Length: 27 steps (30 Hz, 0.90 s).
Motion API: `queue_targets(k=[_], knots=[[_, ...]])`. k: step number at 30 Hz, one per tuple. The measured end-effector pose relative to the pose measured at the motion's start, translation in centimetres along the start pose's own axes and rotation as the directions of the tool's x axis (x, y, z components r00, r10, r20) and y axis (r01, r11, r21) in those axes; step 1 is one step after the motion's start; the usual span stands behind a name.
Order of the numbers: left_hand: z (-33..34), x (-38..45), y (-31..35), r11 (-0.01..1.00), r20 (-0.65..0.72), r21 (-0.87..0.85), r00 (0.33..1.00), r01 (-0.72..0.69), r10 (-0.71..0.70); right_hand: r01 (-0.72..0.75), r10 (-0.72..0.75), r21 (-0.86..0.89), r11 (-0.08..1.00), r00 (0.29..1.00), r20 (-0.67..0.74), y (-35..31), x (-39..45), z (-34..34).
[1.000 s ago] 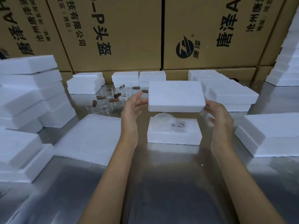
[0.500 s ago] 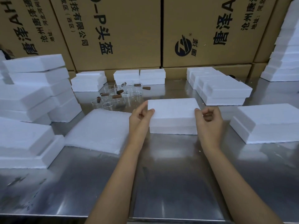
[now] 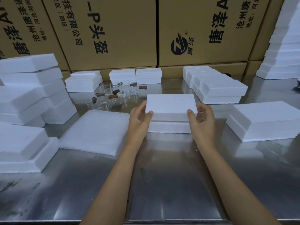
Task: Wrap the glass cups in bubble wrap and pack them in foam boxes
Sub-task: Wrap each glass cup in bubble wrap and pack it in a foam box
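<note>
A white foam lid [image 3: 170, 103] sits on its foam box base [image 3: 168, 127] in the middle of the steel table. My left hand [image 3: 139, 118] grips the lid's left end and my right hand [image 3: 202, 118] grips its right end, thumbs on the near edge. The box's contents are hidden under the lid. Several glass cups with brown wooden handles [image 3: 113, 96] stand in a cluster behind and left of the box. A flat stack of white bubble wrap sheets [image 3: 95, 130] lies just left of my left hand.
Stacks of foam boxes stand at the far left [image 3: 30, 88], at the back [image 3: 134, 76], at the back right [image 3: 219, 88] and at the right [image 3: 266, 120]. Foam pieces [image 3: 22, 148] lie at the near left. Large cardboard cartons [image 3: 113, 30] wall off the back.
The foam lid, held up above the open base a second ago, has come down onto the base and covers the wrapped cup. Both hands still hold its ends.
</note>
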<state>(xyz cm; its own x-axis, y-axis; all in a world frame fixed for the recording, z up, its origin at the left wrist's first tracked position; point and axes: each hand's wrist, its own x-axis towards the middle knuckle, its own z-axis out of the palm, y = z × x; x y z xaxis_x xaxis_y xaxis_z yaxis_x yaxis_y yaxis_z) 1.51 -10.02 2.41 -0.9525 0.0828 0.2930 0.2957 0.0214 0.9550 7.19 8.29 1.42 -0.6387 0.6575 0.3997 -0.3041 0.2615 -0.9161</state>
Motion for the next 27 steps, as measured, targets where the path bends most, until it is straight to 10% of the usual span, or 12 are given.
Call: queue_targets(k=[19,27], knots=[[1.2,0.3,-1.3,0.982,0.087,0.169,0.994,-0.086,0.072,0.220,-0.186,-0.273,0.937,0.972,0.144,0.7,0.2,0.5],[1.6,0.5,-2.0,0.820,0.087,0.471,0.942,-0.325,0.323,0.374,-0.280,-0.466,0.802,0.924,0.260,0.8,-0.1,0.9]])
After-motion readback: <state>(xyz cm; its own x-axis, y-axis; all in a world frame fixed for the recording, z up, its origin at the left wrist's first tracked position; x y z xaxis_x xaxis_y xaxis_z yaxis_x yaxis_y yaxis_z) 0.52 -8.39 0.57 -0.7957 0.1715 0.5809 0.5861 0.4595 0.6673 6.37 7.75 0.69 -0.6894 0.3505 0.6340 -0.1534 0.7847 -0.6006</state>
